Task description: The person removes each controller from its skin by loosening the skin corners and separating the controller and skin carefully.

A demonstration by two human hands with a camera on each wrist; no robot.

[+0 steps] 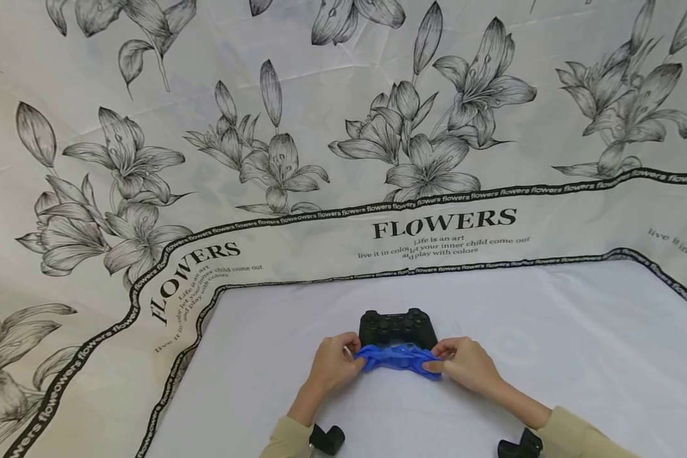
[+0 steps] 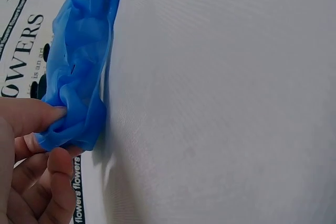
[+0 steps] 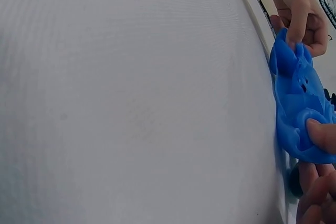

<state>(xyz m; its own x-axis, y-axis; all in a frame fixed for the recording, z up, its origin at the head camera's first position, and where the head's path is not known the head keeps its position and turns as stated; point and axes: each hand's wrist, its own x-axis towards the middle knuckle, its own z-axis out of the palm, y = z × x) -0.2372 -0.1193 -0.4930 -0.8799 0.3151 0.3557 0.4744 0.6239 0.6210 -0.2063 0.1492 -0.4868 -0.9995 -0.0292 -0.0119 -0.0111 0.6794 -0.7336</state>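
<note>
A black game controller (image 1: pixel 397 326) lies on the white-covered table, its thumbsticks facing up. At its near side is a crumpled blue silicone controller cover (image 1: pixel 399 357), soft and folded in on itself. My left hand (image 1: pixel 333 364) pinches the cover's left end between thumb and fingers, as the left wrist view shows with the cover (image 2: pixel 84 51) bunched under the thumb. At the opposite end, my right hand (image 1: pixel 471 364) pinches the cover, its thumb pressed into the blue folds (image 3: pixel 302 103). The cover overlaps the controller's near edge and hides its grips.
White cloth (image 1: pixel 549 331) covers the table. Behind and to the left hangs a flower-printed curtain (image 1: pixel 298 159) with a black lettered border. Black wrist devices (image 1: pixel 327 440) sit at both sleeve cuffs.
</note>
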